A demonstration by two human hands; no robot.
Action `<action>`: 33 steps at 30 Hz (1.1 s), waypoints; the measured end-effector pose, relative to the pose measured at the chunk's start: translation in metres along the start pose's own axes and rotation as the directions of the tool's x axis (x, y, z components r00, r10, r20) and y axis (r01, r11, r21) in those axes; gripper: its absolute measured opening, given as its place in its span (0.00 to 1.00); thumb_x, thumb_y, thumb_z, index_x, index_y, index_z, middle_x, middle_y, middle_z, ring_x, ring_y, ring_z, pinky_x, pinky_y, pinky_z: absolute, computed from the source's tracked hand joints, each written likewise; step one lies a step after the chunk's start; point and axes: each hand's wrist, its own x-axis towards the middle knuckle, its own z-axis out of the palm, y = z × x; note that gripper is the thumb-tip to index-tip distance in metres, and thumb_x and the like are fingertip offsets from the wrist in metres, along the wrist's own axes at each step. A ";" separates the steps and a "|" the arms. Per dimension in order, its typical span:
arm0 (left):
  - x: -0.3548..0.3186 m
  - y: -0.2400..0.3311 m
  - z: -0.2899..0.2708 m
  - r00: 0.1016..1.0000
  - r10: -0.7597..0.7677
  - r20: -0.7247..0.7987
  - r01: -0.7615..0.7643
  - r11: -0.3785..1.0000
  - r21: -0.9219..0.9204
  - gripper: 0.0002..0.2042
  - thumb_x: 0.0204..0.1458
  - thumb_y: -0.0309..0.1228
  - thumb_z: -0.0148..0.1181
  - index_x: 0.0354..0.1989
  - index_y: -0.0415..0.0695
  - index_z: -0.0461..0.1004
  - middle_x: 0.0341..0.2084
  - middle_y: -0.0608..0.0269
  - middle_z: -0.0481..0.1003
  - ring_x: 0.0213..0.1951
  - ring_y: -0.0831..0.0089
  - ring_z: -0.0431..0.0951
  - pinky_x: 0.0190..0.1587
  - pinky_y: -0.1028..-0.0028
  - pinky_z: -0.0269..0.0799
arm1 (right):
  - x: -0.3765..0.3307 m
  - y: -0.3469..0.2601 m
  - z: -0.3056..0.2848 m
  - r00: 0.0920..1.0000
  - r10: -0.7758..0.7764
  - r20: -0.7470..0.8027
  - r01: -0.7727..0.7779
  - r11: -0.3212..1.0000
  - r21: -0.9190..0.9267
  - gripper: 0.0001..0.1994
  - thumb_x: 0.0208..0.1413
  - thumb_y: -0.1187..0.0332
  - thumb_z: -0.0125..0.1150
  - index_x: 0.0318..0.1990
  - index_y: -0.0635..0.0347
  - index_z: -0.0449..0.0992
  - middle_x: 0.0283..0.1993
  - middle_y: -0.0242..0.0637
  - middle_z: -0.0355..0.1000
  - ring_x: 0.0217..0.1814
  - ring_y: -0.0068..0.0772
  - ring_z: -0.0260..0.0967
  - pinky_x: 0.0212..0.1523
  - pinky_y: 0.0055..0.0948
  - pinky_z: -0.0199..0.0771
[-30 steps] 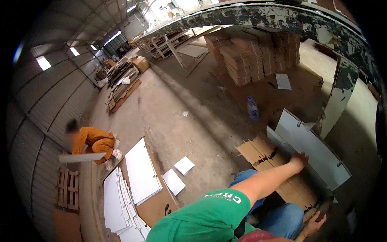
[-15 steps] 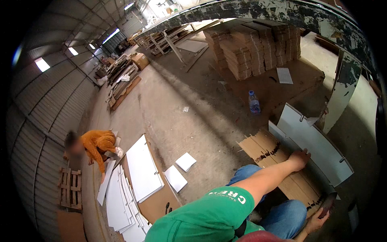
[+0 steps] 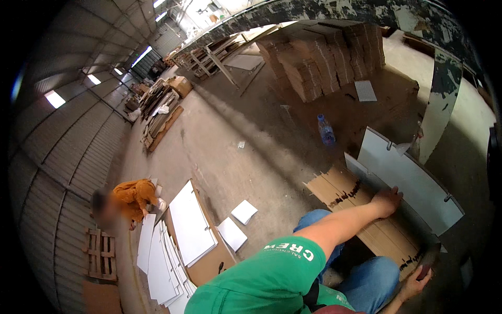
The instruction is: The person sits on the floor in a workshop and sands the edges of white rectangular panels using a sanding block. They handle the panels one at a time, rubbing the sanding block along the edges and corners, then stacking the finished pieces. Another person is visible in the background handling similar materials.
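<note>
I crouch on the floor in blue jeans and a green shirt. My left hand [image 3: 387, 201] reaches out to a long white panel [image 3: 413, 183] with small metal fittings and curls over its lower edge. The panel stands on flattened cardboard [image 3: 348, 191]. My right hand [image 3: 417, 281], low at the right, is closed around a small dark reddish object [image 3: 424, 269]; what it is I cannot tell.
Another person in orange [image 3: 132, 197] crouches at the left beside white boards [image 3: 191, 222] laid on cardboard. A plastic water bottle [image 3: 326, 131] stands on the concrete floor. Stacks of cardboard sheets [image 3: 319, 57] fill the back. A wooden pallet [image 3: 100, 254] lies at far left.
The person in orange has shifted and now crouches lower by the boards. My left hand stays at the panel's edge, and my right hand still holds the dark object.
</note>
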 end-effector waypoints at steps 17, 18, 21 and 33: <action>0.004 -0.002 0.005 0.996 -0.073 -0.053 0.067 0.992 -0.110 0.19 0.49 0.31 0.47 0.50 0.42 0.59 0.51 0.48 0.58 0.40 0.52 0.69 0.42 0.60 0.66 | 0.000 -0.003 0.001 0.999 -0.031 0.019 0.029 0.991 0.131 0.20 0.53 0.59 0.52 0.49 0.63 0.64 0.45 0.48 0.67 0.45 0.42 0.66 0.43 0.32 0.68; 0.003 -0.003 0.006 0.996 -0.081 -0.038 0.076 0.988 -0.134 0.19 0.49 0.31 0.47 0.50 0.42 0.59 0.51 0.47 0.58 0.41 0.52 0.69 0.42 0.60 0.67 | 0.000 -0.005 0.000 0.999 0.011 0.034 -0.015 0.992 0.126 0.20 0.53 0.59 0.52 0.49 0.63 0.64 0.46 0.48 0.66 0.46 0.42 0.66 0.43 0.32 0.68; 0.004 -0.005 0.010 0.994 -0.073 -0.076 0.064 0.991 -0.118 0.18 0.50 0.32 0.46 0.50 0.42 0.59 0.52 0.47 0.57 0.42 0.52 0.69 0.42 0.61 0.67 | 0.001 -0.009 -0.002 0.999 -0.038 -0.014 0.039 0.997 0.061 0.20 0.53 0.59 0.52 0.49 0.62 0.64 0.45 0.48 0.67 0.46 0.41 0.66 0.43 0.32 0.68; 0.004 -0.007 0.015 0.984 -0.084 -0.154 0.059 0.985 -0.162 0.16 0.51 0.32 0.45 0.47 0.41 0.62 0.48 0.46 0.61 0.40 0.52 0.70 0.41 0.60 0.68 | 0.000 0.002 0.007 0.993 -0.091 -0.079 0.094 0.995 0.039 0.20 0.53 0.59 0.52 0.48 0.62 0.65 0.45 0.47 0.67 0.45 0.39 0.67 0.41 0.31 0.69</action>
